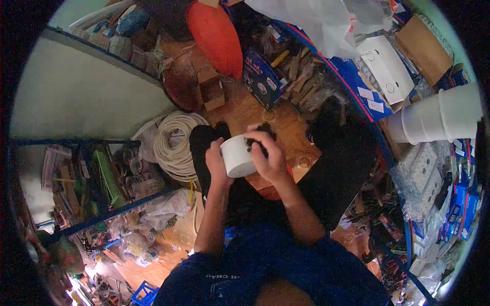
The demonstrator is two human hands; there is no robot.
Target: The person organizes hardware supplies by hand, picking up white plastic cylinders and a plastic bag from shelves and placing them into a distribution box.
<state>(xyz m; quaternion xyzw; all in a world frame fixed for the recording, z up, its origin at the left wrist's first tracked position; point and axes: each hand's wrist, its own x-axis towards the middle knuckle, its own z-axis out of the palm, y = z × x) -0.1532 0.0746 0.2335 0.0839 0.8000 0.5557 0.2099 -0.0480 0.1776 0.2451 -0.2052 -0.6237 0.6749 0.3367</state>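
Note:
A white round cup-like piece [238, 157] is held up between both hands, above the lap. My left hand [217, 162] grips its left side, the fingers wrapped round the edge. At its upper right, my right hand [269, 155] has bent fingers closed around a dark, rough-looking object [266, 133], which touches or nearly touches the white piece. What the dark object is cannot be made out, and the palm side of both hands is hidden.
A coil of white hose [178, 145] lies left of the legs. Ahead are a red oval object [214, 40], an open cardboard box [211, 92] and a blue box [261, 79]. White stacked buckets [436, 116] stand right. Crowded shelves [109, 176] flank the left.

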